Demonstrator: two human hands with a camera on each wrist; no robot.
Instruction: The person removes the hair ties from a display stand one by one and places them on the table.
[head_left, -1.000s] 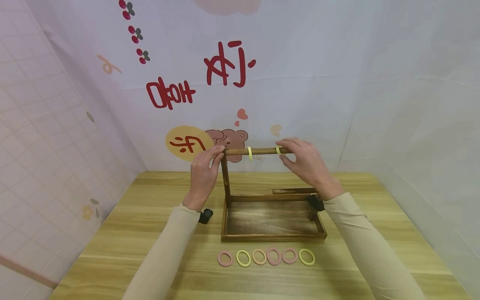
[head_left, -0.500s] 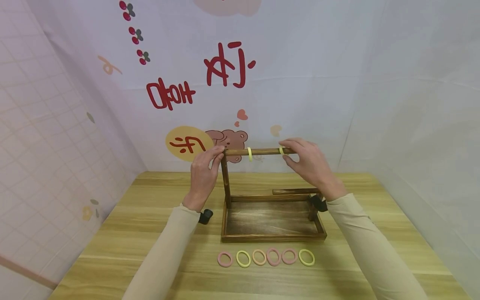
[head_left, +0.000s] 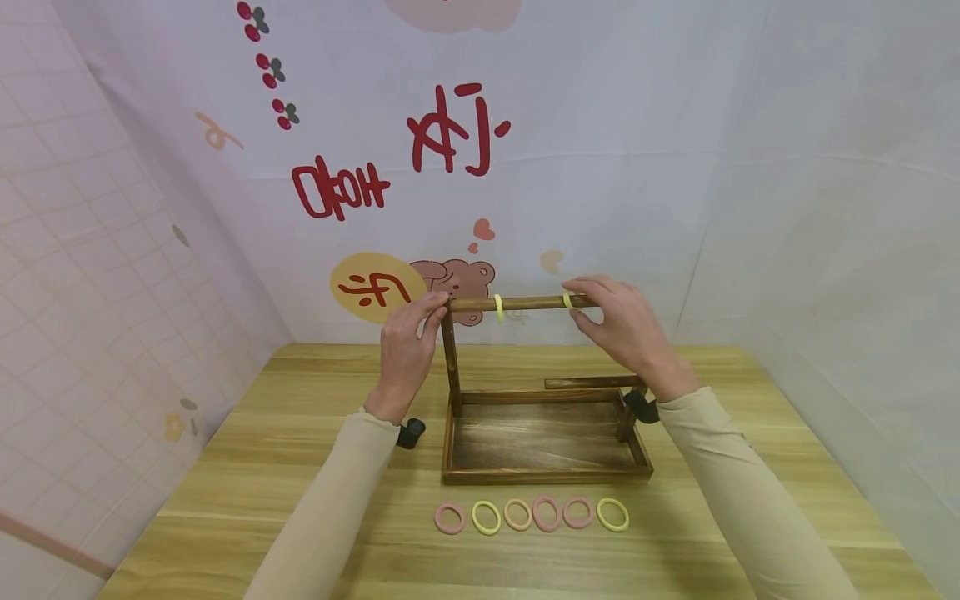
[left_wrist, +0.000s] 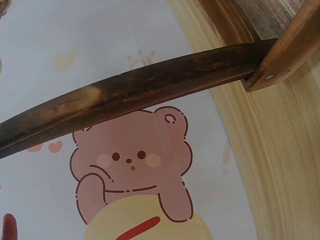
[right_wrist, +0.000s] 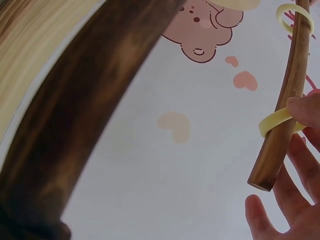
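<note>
A dark wooden rack has an upper bar [head_left: 532, 302] that runs right from the top of its left post [head_left: 452, 358]. My left hand [head_left: 405, 358] pinches the rack where post and bar meet. Near the bar's free right end, my right hand [head_left: 628, 329] holds a yellow ring [right_wrist: 272, 121] that encircles the bar. In the right wrist view the thumb presses this ring, and the cut end of the bar sticks out past it. Another yellow ring [head_left: 499, 308] hangs on the bar farther left, touched by neither hand. Only one fingertip [left_wrist: 9, 229] shows in the left wrist view.
The rack's tray base [head_left: 547, 477] stands on the wooden table [head_left: 300, 467]. A lower bar [head_left: 588, 382] sits at its right side. Several pink, yellow and orange rings [head_left: 547, 514] lie in a row before it. A printed cloth [head_left: 600, 167] hangs behind.
My right hand has slid the yellow ring a little to the right along the upper bar, toward its free end. My left hand and the other rings have stayed in place.
</note>
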